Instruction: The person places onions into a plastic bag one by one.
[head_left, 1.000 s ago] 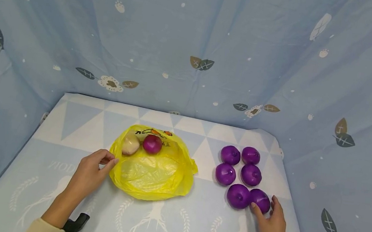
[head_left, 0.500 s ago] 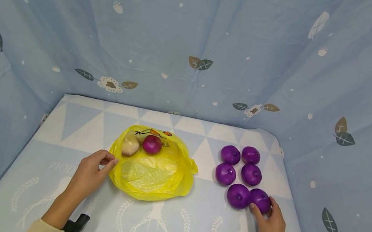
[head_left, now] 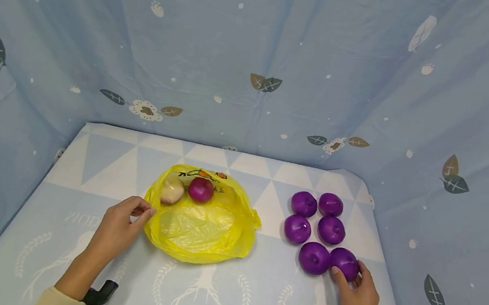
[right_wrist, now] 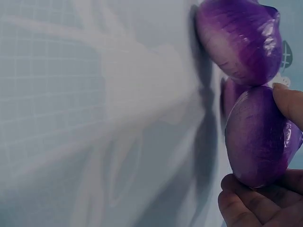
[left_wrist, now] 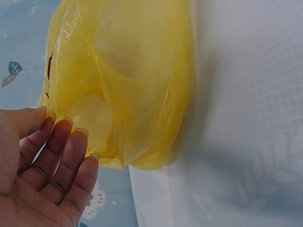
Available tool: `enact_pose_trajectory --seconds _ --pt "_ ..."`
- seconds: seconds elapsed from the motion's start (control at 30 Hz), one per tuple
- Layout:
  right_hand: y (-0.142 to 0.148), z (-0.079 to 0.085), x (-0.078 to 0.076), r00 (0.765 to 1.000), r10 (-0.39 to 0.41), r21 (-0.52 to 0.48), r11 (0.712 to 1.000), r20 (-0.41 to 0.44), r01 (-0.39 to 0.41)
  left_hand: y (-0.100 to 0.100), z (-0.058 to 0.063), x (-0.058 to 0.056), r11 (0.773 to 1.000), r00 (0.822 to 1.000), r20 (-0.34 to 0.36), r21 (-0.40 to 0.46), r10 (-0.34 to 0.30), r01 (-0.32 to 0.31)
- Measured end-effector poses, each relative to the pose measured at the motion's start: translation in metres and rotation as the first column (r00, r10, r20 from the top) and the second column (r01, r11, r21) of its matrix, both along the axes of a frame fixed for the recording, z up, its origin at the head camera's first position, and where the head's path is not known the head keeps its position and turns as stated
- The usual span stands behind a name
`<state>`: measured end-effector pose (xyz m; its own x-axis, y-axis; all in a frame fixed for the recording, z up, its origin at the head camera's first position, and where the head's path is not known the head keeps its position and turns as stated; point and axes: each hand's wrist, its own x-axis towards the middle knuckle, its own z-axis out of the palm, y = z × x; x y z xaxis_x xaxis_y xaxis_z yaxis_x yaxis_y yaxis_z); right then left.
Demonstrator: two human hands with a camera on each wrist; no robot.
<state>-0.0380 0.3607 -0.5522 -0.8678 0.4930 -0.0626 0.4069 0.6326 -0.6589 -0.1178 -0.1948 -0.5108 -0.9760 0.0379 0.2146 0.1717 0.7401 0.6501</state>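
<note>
A yellow plastic bag lies on its side with its mouth facing me. Within it are a pale, tan bulb-like vegetable and a red onion. My left hand pinches the bag's left rim between thumb and fingertips; the left wrist view shows the thin plastic at the fingertips. On the right, my right hand grips a shiny purple onion, thumb on one side and fingers on the other. That onion, also large in the right wrist view, touches a neighbouring purple onion.
Several more purple onions stand in two short columns behind the held one. The table wears a patterned cloth. A blue printed curtain rises close along its back and sides. Dark curved wrist mounts sit by both wrists.
My right hand's fingers have closed in around the front right purple onion, which has shifted very slightly to the right. The left hand and the bag have stayed in place.
</note>
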Motion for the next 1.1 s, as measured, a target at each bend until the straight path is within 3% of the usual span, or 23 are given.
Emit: enact_pose_trajectory --seconds 0.3,0.63,0.8,1.1 --pt "-0.009 0.025 -0.002 0.997 0.007 -0.002 1.0 -0.079 -0.007 0.001 0.0 0.0 1.0 1.0 0.002 -0.004 -0.001 0.001" --pt "-0.037 0.056 -0.004 0.988 0.088 -0.046 0.994 -0.128 -0.094 0.001 0.002 0.0 1.0 1.0 0.014 -0.001 -0.005 0.005" --pt "-0.057 0.071 -0.003 0.967 0.167 -0.055 0.982 -0.193 -0.181 0.001 0.003 0.0 1.0 1.0 0.026 0.019 -0.015 0.015" --pt "-0.087 0.086 -0.006 0.91 0.328 0.026 0.943 -0.256 -0.332 0.0 0.002 0.0 0.999 1.0 0.018 0.028 -0.018 0.018"
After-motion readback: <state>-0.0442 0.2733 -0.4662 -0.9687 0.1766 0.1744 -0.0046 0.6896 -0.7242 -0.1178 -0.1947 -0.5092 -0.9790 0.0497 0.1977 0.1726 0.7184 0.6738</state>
